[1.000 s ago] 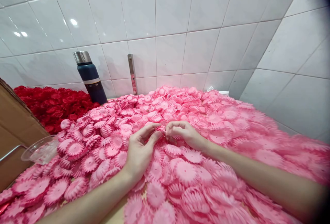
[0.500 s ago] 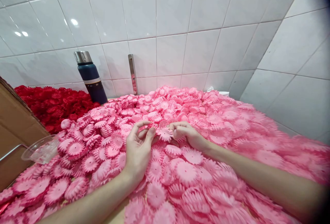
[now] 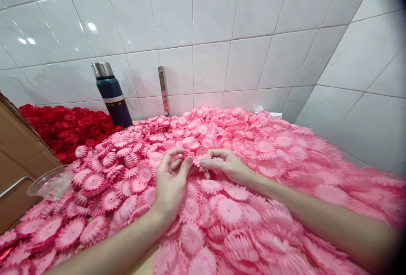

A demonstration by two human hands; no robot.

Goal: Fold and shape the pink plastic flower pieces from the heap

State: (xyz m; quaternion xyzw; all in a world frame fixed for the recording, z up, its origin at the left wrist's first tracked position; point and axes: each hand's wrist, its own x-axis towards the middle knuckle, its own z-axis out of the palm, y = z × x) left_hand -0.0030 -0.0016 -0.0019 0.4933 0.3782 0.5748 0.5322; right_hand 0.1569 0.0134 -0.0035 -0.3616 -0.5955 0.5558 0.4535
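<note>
My left hand (image 3: 171, 180) is closed, thumb and fingers pinching the edge of something pink at the middle of the pile; what exactly it grips is mostly hidden. Facing it, my right hand (image 3: 230, 166) pinches a small pink petal disc (image 3: 203, 161), its thumb lying over the near side. The two hands are close together, fingertips a short gap apart. All around and beneath them spreads a thick heap of scalloped pink petal discs (image 3: 228, 211), several with a small dark hole at the centre.
Behind the pile stand a dark blue bottle (image 3: 116, 99) and a metal strip (image 3: 163, 91) by the tiled wall. Red petal pieces (image 3: 76, 129) lie at the back left. A cardboard box (image 3: 19, 161) and a clear plastic container (image 3: 52, 182) are at the left.
My right thumb has stretched out over the pink disc, which was facing up more openly before and is now partly covered. My left hand has barely moved.
</note>
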